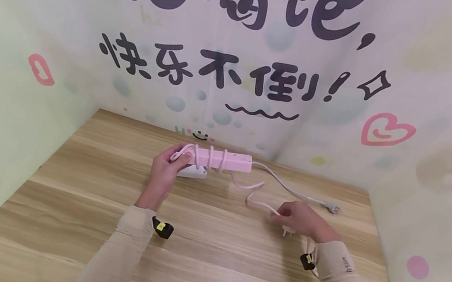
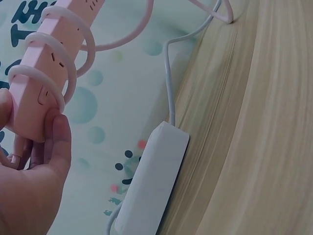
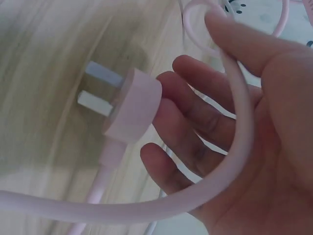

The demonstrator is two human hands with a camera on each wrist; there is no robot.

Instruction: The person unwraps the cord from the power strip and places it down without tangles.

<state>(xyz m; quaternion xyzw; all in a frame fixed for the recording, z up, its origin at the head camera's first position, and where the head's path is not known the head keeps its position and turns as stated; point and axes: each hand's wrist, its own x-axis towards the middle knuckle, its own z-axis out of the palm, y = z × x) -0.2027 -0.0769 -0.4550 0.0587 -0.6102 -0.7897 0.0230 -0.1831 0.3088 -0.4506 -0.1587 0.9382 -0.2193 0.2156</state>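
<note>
My left hand [image 1: 165,166] grips one end of a pink power strip [image 1: 238,162], thumb on one side and fingers on the other. The strip is held up off the table, with several turns of its pink cord [image 2: 46,39] wound around it. Farther along, the cord runs to my right hand [image 1: 302,219], crossing the palm between the thumb and the loosely curled fingers. Beside those fingertips hangs the cord's pink plug [image 3: 137,105], its flat metal prongs pointing away from the hand.
Behind and below the pink strip, a white power strip [image 2: 154,181] lies near the wall. Its pale cord [image 1: 289,189] stretches right along the table [image 1: 205,267] to a plug [image 1: 333,208]. Printed fabric walls [image 1: 228,126] border the back and both sides.
</note>
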